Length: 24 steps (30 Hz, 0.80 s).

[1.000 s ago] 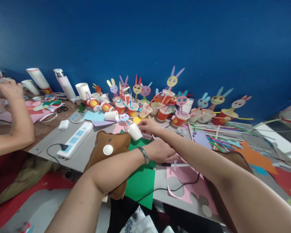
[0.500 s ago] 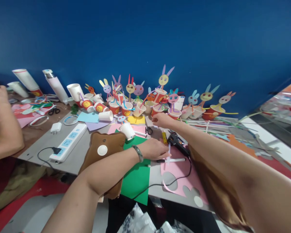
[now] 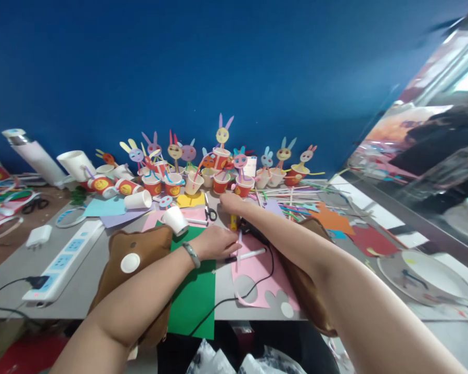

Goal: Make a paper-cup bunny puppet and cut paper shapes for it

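Two hands worked over a cluttered grey table (image 3: pixel 81 291), and little of the print around them could be read. The red paper cups (image 3: pixel 101 184) carried a round yellow emblem (too small to make out any lettering), and the white power strip (image 3: pixel 62 262) showed only blue socket faces.

The left hand (image 3: pixel 216 242), with a grey wristband (image 3: pixel 191 254) on its wrist, lay where the green sheet (image 3: pixel 195 291) met the pink sheet (image 3: pixel 257 272). Its fingers (image 3: pixel 232 240) were drawn together and appeared pinched on a pale straw (image 3: pixel 239 252) that crossed a white marker (image 3: pixel 251 254) lying on the pink sheet.

The right hand (image 3: pixel 230 202) was stretched further out, its back turned to the camera. How far its fingers were open could not be told, nor whether they held anything. It hovered just beside the scissors (image 3: pixel 209 213), above a yellow glue stick (image 3: pixel 233 223) and a black glue gun (image 3: pixel 251 231), and near the closest red cup (image 3: pixel 220 183) in the row of rabbit figures.

A white cup (image 3: pixel 175 221) lay on its side by the left forearm, which rested on a brown pouch (image 3: pixel 140 249).
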### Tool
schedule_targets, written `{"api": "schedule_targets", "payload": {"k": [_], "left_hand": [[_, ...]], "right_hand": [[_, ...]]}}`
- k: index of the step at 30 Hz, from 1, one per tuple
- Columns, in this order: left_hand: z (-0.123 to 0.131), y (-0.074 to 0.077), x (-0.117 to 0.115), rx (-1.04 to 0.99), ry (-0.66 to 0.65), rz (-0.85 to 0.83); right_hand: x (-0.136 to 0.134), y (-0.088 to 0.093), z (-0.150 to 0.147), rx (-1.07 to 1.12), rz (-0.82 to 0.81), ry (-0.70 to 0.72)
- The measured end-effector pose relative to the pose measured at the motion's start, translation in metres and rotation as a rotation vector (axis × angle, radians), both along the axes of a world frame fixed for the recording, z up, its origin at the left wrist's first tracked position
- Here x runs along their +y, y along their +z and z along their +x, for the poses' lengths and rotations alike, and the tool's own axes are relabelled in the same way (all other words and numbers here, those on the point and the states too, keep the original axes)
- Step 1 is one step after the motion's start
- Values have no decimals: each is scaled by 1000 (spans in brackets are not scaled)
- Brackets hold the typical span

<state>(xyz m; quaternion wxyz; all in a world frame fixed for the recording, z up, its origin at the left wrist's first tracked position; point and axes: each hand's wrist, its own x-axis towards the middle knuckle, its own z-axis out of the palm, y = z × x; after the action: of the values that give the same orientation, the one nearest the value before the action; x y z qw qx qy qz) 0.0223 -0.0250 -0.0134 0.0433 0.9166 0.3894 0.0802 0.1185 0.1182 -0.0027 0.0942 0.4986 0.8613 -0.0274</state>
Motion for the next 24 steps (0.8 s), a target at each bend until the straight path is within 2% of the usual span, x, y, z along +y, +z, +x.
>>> {"api": "schedule_targets", "payload": {"k": [4,8,12,17,21,24], "left_hand": [[0,5,-2,7,34,-24],[-1,5,-2,1,24,-38],[0,5,-2,14,37,-54],[-1,4,-2,-23,39,-55],[-1,1,-1,-59,21,-37],[-1,-2,0,-67,22,-37]], "right_hand": [[-19,12,14,90,52,65],[-34,34,51,179,113,80],[-28,58,121,228,177,-45],[-8,83,230,215,152,-317],[-4,90,301,127,105,-495],[-4,86,332,54,186,-537]]}}
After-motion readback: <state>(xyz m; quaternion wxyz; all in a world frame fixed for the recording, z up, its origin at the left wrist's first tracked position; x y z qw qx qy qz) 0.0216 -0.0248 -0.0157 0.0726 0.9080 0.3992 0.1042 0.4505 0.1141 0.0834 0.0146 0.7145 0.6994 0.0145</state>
